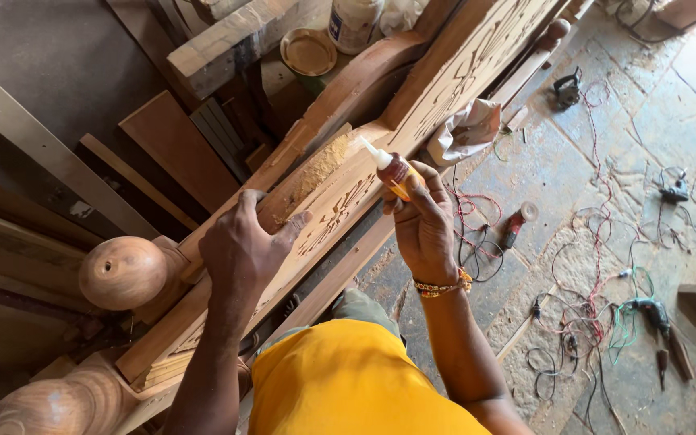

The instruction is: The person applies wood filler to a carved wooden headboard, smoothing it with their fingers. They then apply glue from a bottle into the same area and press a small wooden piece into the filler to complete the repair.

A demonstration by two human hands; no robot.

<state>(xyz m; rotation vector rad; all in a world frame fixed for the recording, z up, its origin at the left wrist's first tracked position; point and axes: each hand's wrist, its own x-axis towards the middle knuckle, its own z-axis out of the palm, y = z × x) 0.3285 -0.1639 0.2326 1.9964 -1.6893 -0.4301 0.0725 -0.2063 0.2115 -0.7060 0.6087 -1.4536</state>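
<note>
Wearing a yellow shirt (pixel 348 379) that fills the bottom of the view, the person reaches both arms out over a long carved wooden frame (pixel 340 205) that runs diagonally from lower left to upper right. The left hand (pixel 243 246) lies palm-down on the top edge of the frame, fingers curled over a narrow wooden strip (pixel 304 173) and pressing it against the carved piece, thumb spread toward the carving. The right hand (pixel 424 225), with a beaded bracelet (pixel 445 285) at the wrist, has its fingers closed around a small glue bottle (pixel 392 169) with a white pointed nozzle; the bottle is tilted, its tip aimed up and left, just beside a patch of sawdust (pixel 325 157) spread on the strip. To the left of the left hand sits a round turned wooden knob (pixel 122 272), with another rounded turned piece (pixel 50 407) at the lower left corner. On the stone floor (pixel 541 169) to the right lie tangled wires (pixel 598 322), a power drill (pixel 650 314) and a red-handled tool (pixel 514 226). Farther along the frame a crumpled white cloth (pixel 465 129) rests against it. At the top stand a white plastic jar (pixel 354 22) and a round tin lid (pixel 308 51), with planks (pixel 179 149) leaning at the upper left.
</note>
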